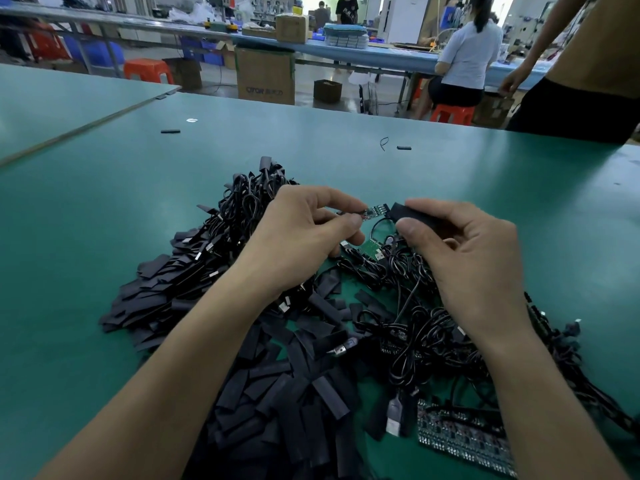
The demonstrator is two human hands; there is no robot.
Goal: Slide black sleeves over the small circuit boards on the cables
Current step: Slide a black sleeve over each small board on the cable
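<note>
Hovering over tangled cables [415, 327] and loose sleeves [294, 393], left hand [304, 237] pinches circuit board [375, 212], right hand [464, 258] black sleeve [412, 213].

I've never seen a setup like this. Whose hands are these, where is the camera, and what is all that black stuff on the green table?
There is no machine here: a person works with bare hands, and the one picture comes from a camera worn on their head, looking forward and down. The left hand pinches a small board on the end of a cable. The right hand holds a black sleeve, its open end right at the board, ready to slide over it. On the green table lie a heap of loose sleeves, a tangle of black cables and, at the near right, a panel of boards. Other people work at benches behind.
</note>
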